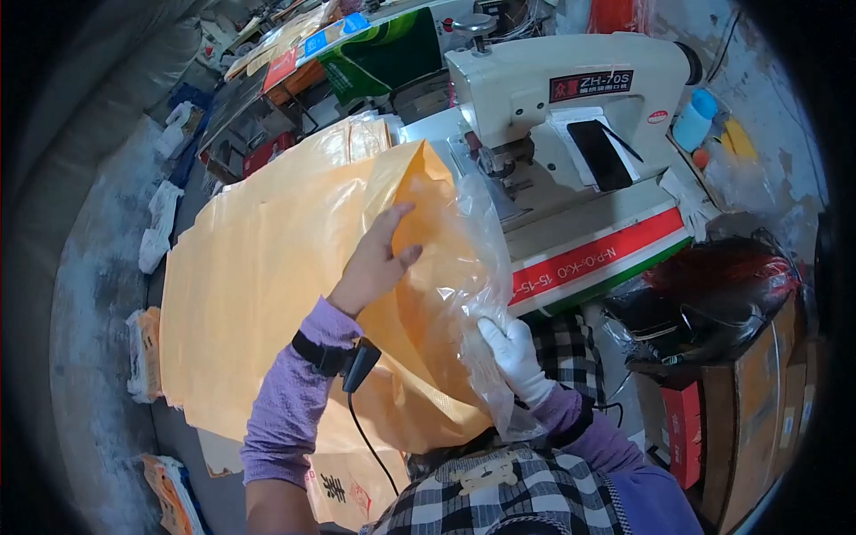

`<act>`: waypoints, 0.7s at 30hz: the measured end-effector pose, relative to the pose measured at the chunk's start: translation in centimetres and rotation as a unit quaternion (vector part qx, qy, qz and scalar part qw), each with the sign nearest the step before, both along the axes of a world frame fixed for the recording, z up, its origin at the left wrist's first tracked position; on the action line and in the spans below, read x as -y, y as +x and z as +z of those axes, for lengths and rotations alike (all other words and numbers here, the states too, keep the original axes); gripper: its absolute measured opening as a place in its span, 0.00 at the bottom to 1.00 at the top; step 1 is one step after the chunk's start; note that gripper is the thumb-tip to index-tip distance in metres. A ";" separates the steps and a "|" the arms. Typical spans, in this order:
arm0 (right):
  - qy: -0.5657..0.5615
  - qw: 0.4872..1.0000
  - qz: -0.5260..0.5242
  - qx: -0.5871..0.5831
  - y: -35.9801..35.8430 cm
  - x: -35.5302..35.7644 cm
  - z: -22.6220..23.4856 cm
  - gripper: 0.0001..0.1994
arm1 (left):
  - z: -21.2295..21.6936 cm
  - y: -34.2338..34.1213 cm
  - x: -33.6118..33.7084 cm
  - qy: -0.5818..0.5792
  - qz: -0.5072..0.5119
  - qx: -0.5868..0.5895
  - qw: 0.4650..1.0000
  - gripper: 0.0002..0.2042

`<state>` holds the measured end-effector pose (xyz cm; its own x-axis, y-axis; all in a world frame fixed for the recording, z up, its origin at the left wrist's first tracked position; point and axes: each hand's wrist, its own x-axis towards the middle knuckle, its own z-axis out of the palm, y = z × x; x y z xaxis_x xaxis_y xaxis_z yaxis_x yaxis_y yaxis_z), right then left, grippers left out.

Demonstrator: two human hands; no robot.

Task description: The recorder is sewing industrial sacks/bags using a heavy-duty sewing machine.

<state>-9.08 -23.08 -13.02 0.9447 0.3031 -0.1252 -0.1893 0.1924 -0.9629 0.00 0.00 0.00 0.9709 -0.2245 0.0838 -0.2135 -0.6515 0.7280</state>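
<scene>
The left hand (374, 263) is bare, raised with fingers spread and thumb out, its purple-sleeved forearm angled up and a black band at the wrist; the right hand (515, 357), white-gloved, is closed in a pinch, wrist bent inward.

Orange woven sack (267, 267); clear liner (477, 267); white glove (515, 357); lilac sleeve (285, 410); cream sewing machine (571, 89)

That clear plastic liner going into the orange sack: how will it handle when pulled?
Probably floppy: the liner hangs crumpled with no shape of its own. Likely very light, since the gloved right hand lifts it by a pinch. Its glossy film may slip, so the left hand spread inside the orange sack helps.
</scene>
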 end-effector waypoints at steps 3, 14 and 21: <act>-0.030 0.995 -0.055 0.078 -0.5 -1.0 -0.2 0.14 | -0.5 -1.1 -0.9 0.079 -0.054 0.007 0.995 0.30; -0.220 0.924 -0.116 0.291 0.2 -0.3 0.3 0.23 | -2.9 -7.2 -0.4 0.251 -0.154 -0.097 0.951 0.37; -0.276 0.896 -0.054 0.344 0.4 0.2 1.0 0.24 | 0.1 -4.5 0.8 0.078 -0.109 -0.087 0.987 0.29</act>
